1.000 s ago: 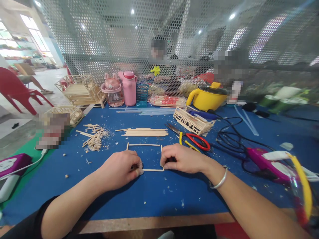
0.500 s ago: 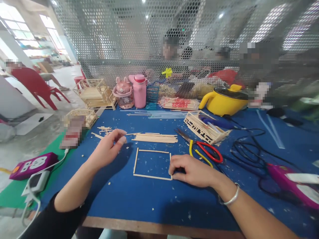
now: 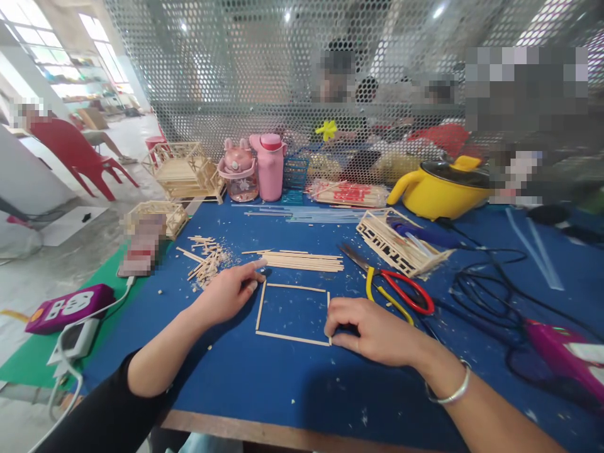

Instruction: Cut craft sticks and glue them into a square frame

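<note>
Workshop, craft type. Blue-topped counter [image 3: 226,387], lower centre: carried cut wooden sticks [image 3: 304,260], a heap of offcuts [image 3: 206,263], scissors [image 3: 358,258] and, right of centre, a corded blue tool [image 3: 419,231]. Perforated metal screen [image 3: 264,75]: stood across the top, people [image 3: 337,69] behind. Stocked shelves [image 3: 70,78]: upper left, near tall windows [image 3: 97,41].

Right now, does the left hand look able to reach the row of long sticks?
Probably yes: the left hand is at the left end of the row of long sticks, with nothing visible blocking the way. Whether the hand touches the row, I cannot tell.
</note>
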The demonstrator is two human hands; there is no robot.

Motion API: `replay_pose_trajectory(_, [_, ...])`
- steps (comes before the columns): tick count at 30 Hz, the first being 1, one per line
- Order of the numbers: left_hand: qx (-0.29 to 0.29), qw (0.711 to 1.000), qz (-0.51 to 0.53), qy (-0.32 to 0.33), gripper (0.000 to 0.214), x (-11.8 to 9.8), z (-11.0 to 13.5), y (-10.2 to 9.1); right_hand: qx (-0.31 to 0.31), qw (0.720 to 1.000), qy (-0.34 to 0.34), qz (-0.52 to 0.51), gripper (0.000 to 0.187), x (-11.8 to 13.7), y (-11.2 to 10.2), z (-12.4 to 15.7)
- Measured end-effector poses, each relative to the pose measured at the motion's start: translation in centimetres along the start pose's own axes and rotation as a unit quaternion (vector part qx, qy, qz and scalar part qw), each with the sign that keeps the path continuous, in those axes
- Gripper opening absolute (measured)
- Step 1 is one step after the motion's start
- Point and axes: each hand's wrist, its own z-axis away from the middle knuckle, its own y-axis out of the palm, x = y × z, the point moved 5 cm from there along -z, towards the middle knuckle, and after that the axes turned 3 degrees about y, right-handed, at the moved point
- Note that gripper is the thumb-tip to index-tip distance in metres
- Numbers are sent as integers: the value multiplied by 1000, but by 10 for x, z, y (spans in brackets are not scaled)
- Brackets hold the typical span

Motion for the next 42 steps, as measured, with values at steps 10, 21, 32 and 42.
replay_pose_trajectory(10, [-21, 1000, -5, 0, 39, 1, -1, 2, -3, 1000, -15, -21, 15, 2, -1, 1])
replay_pose_trajectory(21, [145, 977, -86, 127, 22, -84, 53, 32, -45, 998, 47, -22, 8, -7, -15, 4])
replay_pose_trajectory(32, [54, 984, -155, 72, 23, -77, 61, 49, -109, 993, 28, -18, 15, 7, -15, 5])
replay_pose_trajectory(42, [-33, 993, -108, 35, 21, -73, 55, 32, -113, 985, -32, 130, 22, 38, 11, -1])
